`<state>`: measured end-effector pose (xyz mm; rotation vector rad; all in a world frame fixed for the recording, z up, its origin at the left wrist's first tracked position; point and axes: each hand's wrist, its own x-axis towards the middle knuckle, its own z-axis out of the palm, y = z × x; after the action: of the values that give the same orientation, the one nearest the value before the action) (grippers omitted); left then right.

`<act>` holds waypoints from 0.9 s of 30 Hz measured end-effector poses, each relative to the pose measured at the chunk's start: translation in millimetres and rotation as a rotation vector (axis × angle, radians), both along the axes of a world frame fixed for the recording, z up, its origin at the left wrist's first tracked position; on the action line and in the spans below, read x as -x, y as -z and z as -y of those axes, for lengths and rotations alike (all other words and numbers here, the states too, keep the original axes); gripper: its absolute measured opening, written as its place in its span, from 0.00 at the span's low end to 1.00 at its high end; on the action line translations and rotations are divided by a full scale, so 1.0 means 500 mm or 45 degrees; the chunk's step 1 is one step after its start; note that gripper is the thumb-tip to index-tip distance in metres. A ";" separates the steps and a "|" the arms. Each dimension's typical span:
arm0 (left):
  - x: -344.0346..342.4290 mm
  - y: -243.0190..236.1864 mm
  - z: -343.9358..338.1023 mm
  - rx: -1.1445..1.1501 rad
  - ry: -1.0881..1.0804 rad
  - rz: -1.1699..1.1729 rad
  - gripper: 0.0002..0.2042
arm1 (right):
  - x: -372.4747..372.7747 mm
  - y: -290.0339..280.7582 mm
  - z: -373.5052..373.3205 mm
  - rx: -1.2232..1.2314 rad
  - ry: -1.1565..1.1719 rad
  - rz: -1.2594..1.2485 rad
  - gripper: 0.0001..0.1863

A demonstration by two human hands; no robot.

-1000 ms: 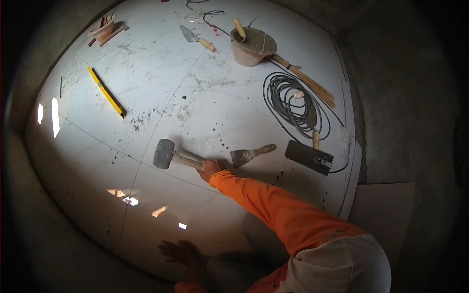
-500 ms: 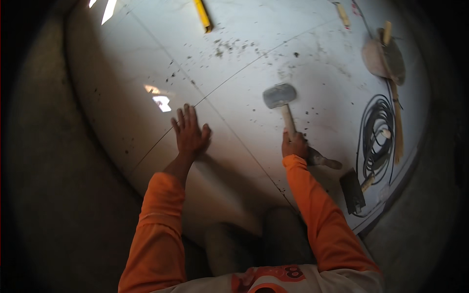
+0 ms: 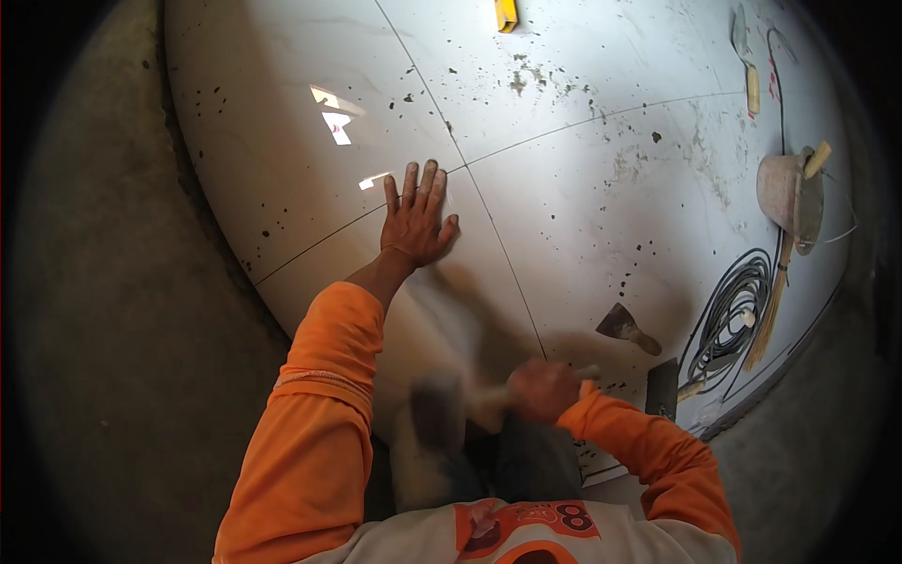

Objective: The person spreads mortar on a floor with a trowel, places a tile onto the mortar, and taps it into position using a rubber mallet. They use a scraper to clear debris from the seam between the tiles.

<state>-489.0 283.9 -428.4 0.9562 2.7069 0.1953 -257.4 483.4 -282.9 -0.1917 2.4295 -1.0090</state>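
Observation:
My left hand (image 3: 416, 226) lies flat on a glossy white floor tile (image 3: 357, 265), fingers spread, close to the spot where the tile joints cross. Down by my knees, my right hand (image 3: 543, 389) is closed round the wooden handle of a rubber mallet (image 3: 438, 412). Motion smears the mallet's dark head, which is left of that hand, in front of my legs. A putty knife (image 3: 628, 329) with a broad blade rests on the tiles, up and to the right of my right hand.
On the right are a coil of dark cable (image 3: 731, 315), a flat trowel (image 3: 661, 387), a bowl-like bucket (image 3: 787, 193) and a straw brush (image 3: 769, 315). A pointing trowel (image 3: 748, 66) and a yellow level (image 3: 505, 14) lie farther off. Mortar crumbs (image 3: 526, 75) dot the tiles. Rough concrete (image 3: 103, 310) borders the left.
The mallet has swung from ahead on the right back toward my knees, in my right hand. My left hand stays flat on the tile. The whole view has shifted.

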 end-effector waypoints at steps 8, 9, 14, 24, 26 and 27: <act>0.007 0.014 -0.011 -0.127 -0.072 -0.001 0.33 | 0.109 0.132 -0.013 -0.242 0.096 0.369 0.15; 0.005 0.016 -0.005 -0.083 -0.115 -0.014 0.32 | 0.109 0.125 0.009 -0.308 0.398 0.080 0.15; 0.007 0.010 0.007 -0.134 -0.174 0.093 0.32 | 0.130 0.085 -0.039 0.242 -0.576 0.317 0.21; -0.011 0.026 0.008 -0.225 -0.366 -0.061 0.30 | 0.009 0.161 -0.070 -0.430 -0.425 0.717 0.21; 0.016 0.029 0.019 -0.197 -0.418 -0.094 0.30 | 0.014 0.198 -0.071 -0.461 -0.412 0.697 0.18; 0.005 0.029 0.012 -0.208 -0.425 -0.037 0.31 | -0.027 0.228 -0.086 -0.550 0.015 0.244 0.21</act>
<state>-491.4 278.1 -443.0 0.5408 2.8976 0.4759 -243.7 526.6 -397.1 0.0662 2.4027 -0.4621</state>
